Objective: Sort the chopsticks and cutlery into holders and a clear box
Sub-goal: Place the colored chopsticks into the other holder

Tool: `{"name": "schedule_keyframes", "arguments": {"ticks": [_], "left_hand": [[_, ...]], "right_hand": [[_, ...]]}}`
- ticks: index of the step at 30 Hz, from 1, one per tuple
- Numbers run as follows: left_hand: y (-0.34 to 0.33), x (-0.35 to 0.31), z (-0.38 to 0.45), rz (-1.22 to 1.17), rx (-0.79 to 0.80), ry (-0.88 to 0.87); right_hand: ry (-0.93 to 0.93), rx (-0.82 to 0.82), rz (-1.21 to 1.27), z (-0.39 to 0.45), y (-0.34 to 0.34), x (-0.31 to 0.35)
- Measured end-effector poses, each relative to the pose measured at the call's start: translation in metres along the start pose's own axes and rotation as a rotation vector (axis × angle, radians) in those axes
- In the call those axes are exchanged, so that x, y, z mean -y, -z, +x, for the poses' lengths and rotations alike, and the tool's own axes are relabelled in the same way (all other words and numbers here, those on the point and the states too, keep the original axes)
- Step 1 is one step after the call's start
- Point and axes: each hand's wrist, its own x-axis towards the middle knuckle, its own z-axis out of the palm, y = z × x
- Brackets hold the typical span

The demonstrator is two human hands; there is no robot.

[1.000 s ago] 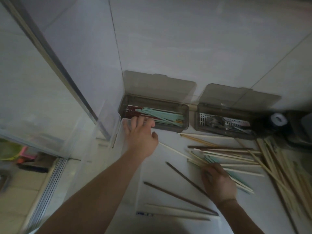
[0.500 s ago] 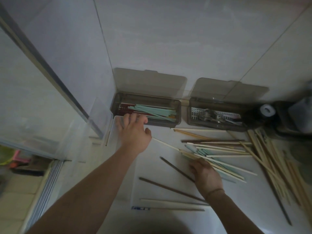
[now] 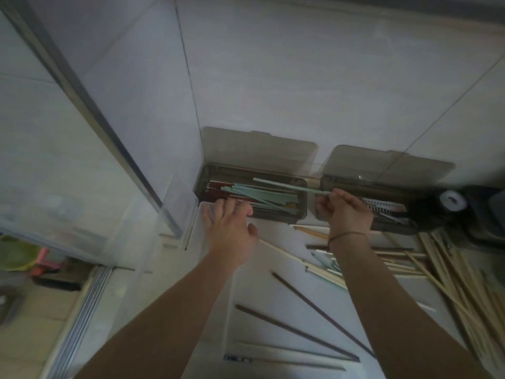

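Note:
Two smoky lidded holders stand against the wall. The left holder (image 3: 302, 187) contains pale green and dark red chopsticks. My right hand (image 3: 343, 209) pinches a pale green chopstick (image 3: 289, 185) by its near end, its far end lying over the left holder. My left hand (image 3: 229, 225) rests with fingers spread on the front rim of that holder, holding nothing. The right holder (image 3: 410, 228) has a perforated tray with metal cutlery, partly hidden by my right hand. A clear box (image 3: 188, 203) stands at the left corner, hard to make out.
Loose chopsticks lie across the counter: two dark ones (image 3: 297, 332) near me, pale ones (image 3: 289, 354) at the front edge, a big wooden heap (image 3: 459, 272) on the right. A roll of tape (image 3: 452, 200) sits beside the right holder. A window frame (image 3: 90, 110) runs along the left.
My right hand left the pile on the counter and rose toward the holders with a pale green chopstick pinched in it. My left hand stayed at the left holder's rim.

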Motion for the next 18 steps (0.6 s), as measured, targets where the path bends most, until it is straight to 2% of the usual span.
{"name": "schedule_keyframes", "arguments": {"ticks": [3, 5, 9, 12, 16, 18], "left_hand": [[0.002, 0.000, 0.001, 0.018, 0.038, 0.004], [0.003, -0.001, 0.002, 0.019, 0.051, 0.006], [0.003, 0.000, 0.001, 0.015, 0.047, 0.007], [0.001, 0.001, 0.001, 0.014, 0.029, 0.007], [0.001, 0.001, 0.001, 0.015, 0.039, 0.001], [0.002, 0.000, 0.002, 0.016, 0.039, 0.007]], "right_hand": [[-0.066, 0.084, -0.309, 0.009, -0.009, -0.015], [-0.016, 0.124, -0.518, 0.013, -0.011, -0.024], [0.187, 0.114, -0.841, 0.029, -0.006, -0.028], [0.351, 0.081, -0.936, 0.038, 0.010, -0.023], [0.567, 0.220, -1.110, 0.017, 0.057, -0.024], [0.729, 0.234, -1.205, 0.001, 0.091, -0.032]]}}
